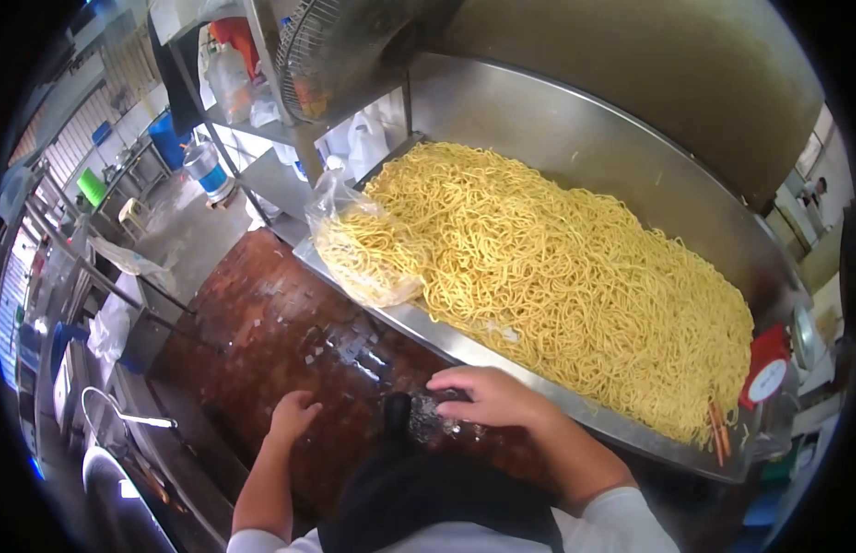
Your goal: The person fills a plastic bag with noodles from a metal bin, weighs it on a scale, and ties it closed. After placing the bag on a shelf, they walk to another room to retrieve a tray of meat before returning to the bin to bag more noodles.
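A large heap of yellow noodles [575, 276] fills a metal tray [465, 348]. At the tray's left end lies a clear plastic bag [368, 253] with noodles inside. My right hand [483, 396] is held just in front of the tray's near edge, fingers apart and nothing in them. Lower left of it, my left hand [295, 415] hangs over the reddish floor, also empty, with its fingers loosely apart. A pair of reddish sticks [719, 431] rests at the right end of the noodles.
A red scale [767, 369] stands beyond the tray's right end. A fan [308, 55] and a metal shelf [248, 138] are at the upper left. Metal counters and a sink edge [124, 498] line the left. A wet tiled floor [253, 323] lies between. Another person [813, 194] is far right.
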`<state>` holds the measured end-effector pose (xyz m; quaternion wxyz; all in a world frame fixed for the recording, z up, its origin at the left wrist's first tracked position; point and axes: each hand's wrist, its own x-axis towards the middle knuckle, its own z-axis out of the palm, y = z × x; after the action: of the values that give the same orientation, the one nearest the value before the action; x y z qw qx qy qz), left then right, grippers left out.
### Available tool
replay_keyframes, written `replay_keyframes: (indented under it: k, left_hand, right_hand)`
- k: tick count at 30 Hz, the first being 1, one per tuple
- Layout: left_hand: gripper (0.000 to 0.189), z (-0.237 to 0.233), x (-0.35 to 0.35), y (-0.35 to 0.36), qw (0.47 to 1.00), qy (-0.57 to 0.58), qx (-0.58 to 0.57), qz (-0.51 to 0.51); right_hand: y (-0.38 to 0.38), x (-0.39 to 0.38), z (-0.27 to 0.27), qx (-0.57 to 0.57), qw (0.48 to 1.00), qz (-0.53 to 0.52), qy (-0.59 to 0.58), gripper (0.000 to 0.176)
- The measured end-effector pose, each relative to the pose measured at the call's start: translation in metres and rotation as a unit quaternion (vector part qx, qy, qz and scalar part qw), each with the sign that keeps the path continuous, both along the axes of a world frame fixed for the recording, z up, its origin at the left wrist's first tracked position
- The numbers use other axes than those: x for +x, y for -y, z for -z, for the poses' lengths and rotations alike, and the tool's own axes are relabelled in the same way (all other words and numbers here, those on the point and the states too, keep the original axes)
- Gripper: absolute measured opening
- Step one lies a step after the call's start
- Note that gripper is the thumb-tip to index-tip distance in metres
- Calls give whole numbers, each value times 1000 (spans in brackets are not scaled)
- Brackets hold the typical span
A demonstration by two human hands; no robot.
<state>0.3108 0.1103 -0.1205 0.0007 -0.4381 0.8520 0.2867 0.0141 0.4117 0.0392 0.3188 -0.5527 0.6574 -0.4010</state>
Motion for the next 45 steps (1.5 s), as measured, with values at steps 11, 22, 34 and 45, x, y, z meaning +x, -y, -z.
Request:
replay_keyframes:
  k: [11,22,34,45]
  left_hand:
    - [53,-125,-229,139,904,-369,-205,65]
    - [30,-167,-338,184,932,-297,-27,207]
    - [27,-177,-322,174,790,-484,374,46]
    - [52,-226,-297,194,512,-570,613,195]
  right_hand:
    - [49,-39,11,183,927,205,-255,34]
    - [285,-181,20,40,962,260,-71,59]
    - [283,-204,46,302,945,58,-109,58]
    - [206,-171,81,191,917,143,-320,19]
